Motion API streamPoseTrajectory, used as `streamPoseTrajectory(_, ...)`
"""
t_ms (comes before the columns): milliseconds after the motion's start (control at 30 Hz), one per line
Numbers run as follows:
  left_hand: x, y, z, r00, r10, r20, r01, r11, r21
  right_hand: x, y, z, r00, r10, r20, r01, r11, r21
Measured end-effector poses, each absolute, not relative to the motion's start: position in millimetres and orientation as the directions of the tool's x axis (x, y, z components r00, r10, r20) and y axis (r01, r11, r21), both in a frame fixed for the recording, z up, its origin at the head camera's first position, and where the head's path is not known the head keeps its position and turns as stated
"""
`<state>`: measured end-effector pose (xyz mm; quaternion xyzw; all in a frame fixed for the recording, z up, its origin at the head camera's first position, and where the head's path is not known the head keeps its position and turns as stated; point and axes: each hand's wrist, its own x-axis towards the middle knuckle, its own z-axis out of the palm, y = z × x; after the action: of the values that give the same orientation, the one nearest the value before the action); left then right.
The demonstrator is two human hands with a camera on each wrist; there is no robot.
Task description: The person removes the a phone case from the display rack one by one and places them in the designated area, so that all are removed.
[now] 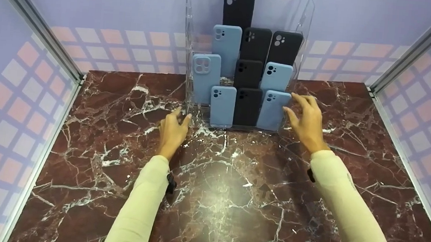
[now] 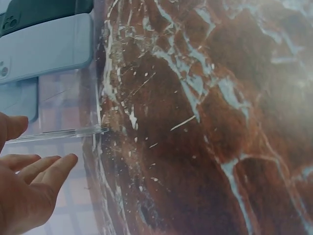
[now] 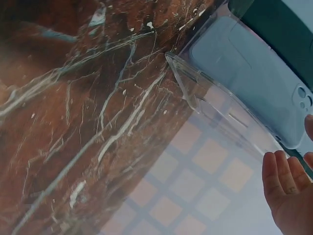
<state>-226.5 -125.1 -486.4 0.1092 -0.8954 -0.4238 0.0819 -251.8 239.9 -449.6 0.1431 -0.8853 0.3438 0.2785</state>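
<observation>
A clear acrylic stand (image 1: 188, 22) holds phone cases in stepped rows. My left hand (image 1: 173, 131) is beside its lower left front corner, fingers extended. In the left wrist view, the thumb and fingers of that hand (image 2: 24, 196) lie on either side of the stand's clear side panel (image 2: 58, 133). My right hand (image 1: 307, 122) is at the right end of the front row, next to a light blue phone case (image 1: 274, 110). Its fingertips are close to the case's upper right corner; whether they touch is unclear. A black phone case (image 1: 248, 108) and another blue phone case (image 1: 222, 108) share that row.
Behind the front row lean several more blue and black cases, with one black case (image 1: 239, 7) at the top. The stand rests on a dark red marbled table (image 1: 224, 198) against a patterned purple back wall (image 1: 131, 14). Metal-framed panels (image 1: 3, 81) border both sides.
</observation>
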Motion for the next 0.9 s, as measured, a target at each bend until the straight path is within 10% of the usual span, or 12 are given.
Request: streamPoseTrajectory(900,-248.4,-109.2,-496.7,-0.941,-0.336,0.035,-0.163,0.543,0.824,-273.1,228.9,-449.5,-0.775,0.055,0.629,-0.438,0.671,-0.598)
